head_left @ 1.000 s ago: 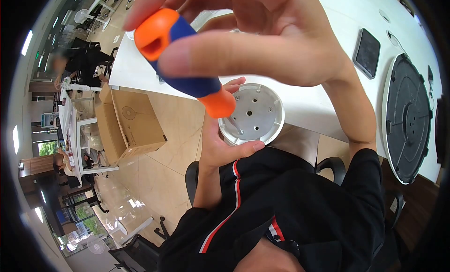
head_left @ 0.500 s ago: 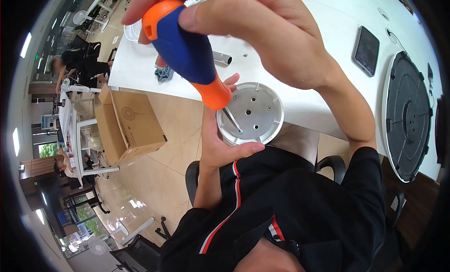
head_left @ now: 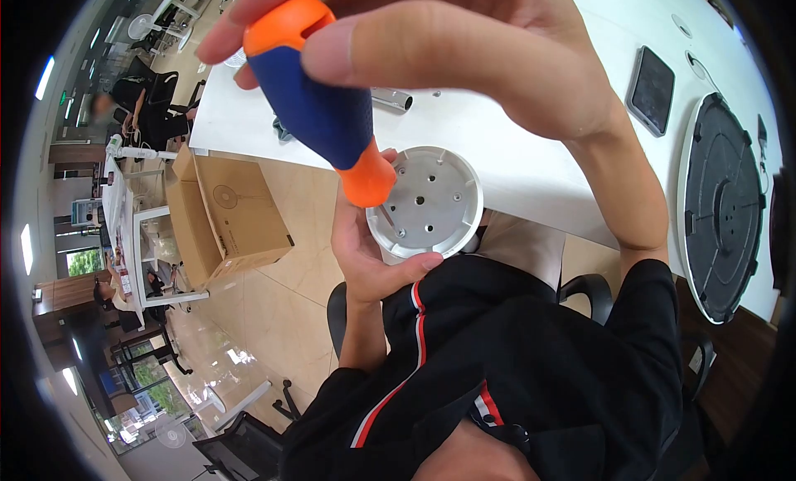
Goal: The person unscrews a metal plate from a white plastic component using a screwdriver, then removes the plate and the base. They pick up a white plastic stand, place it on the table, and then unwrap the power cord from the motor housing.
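Brown cardboard first, far left: an open box (head_left: 257, 220) on the floor (head_left: 307, 290). Next along, a chunky blue-and-orange screwdriver (head_left: 319, 112), leaning, its thin shaft aimed down to the right. My left grip (head_left: 362, 253) is wrapped round the side of a shallow, round white part (head_left: 448, 201) with a pale, holed floor, held up near my lap by the edge of the white bench (head_left: 555, 182). And the tip's at one of that part's small fittings; seated or not, I can't tell! Further right comes my right grip (head_left: 497, 66), thumb and fingers closed on the handle. Danger here: lean too far and the tip could skid towards my left thumb; twist hard and the part might spin in a loose hold. Beyond, a dark phone (head_left: 651, 91), then a big black ribbed disc (head_left: 721, 211), pale-rimmed, both well apart.
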